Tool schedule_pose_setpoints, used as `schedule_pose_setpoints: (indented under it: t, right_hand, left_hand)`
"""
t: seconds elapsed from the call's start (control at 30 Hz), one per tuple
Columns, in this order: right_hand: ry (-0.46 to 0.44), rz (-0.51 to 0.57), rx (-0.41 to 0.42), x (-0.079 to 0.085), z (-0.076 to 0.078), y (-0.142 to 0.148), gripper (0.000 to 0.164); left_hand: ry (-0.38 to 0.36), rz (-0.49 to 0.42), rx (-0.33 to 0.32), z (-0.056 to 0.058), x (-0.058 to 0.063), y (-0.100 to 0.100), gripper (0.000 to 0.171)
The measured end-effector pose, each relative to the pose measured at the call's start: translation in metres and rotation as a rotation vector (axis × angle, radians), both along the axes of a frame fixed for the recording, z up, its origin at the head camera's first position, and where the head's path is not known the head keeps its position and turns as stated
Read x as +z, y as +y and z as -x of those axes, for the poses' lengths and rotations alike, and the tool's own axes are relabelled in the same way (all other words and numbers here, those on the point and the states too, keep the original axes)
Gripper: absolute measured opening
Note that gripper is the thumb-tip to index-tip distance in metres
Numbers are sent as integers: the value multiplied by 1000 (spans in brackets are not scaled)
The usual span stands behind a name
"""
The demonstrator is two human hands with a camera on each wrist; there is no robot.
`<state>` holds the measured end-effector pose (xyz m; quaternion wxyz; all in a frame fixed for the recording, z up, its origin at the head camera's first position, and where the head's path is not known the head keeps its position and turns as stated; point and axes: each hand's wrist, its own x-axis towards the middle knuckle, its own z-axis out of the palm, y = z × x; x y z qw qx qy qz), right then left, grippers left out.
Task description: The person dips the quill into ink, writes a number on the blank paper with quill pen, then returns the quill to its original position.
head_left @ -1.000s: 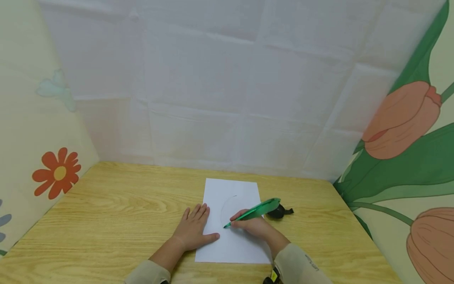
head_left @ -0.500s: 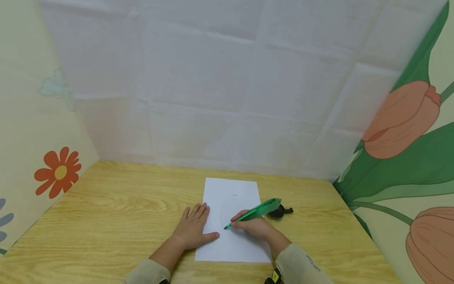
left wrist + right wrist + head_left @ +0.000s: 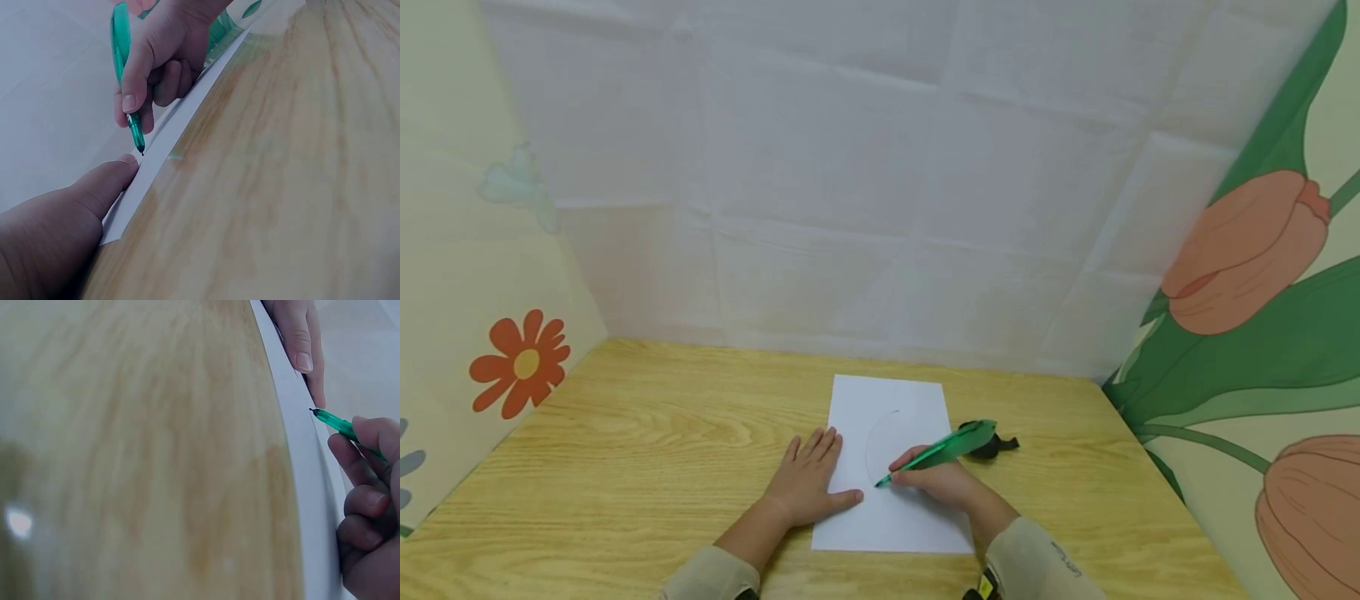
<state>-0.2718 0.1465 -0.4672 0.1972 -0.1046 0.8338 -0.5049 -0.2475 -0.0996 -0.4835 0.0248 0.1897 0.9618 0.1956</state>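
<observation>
A sheet of white paper lies on the table, with a thin curved line drawn on it. My right hand pinches a green pen whose upper end is broad and feather-shaped. The pen's dark tip meets the paper at the lower end of the curve. Flat on the left edge of the sheet rests my left hand, fingers straight and thumb out over the paper. In the left wrist view the pen stands close above the left thumb. The right wrist view shows the right fingers curled behind the pen tip.
A small black object with a short tail lies beside the paper, partly behind the pen. The wood-grain table ends at a white cloth backdrop. Side panels with painted flowers stand left and right.
The pen tip and right hand have shifted slightly down and right, and the drawn curve reaches a little lower. The left hand stays in place on the paper.
</observation>
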Motion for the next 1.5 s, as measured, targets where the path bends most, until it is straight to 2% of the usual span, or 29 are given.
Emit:
schedule_pose_setpoints:
  t: [0.4, 1.5]
  right_hand:
    - [-3, -21, 10, 2, -4, 3, 24]
    - [26, -25, 24, 0, -9, 15, 24]
  left_hand:
    - [-13, 17, 17, -1, 3, 1, 100]
    - [-8, 15, 18, 0, 1, 2, 99]
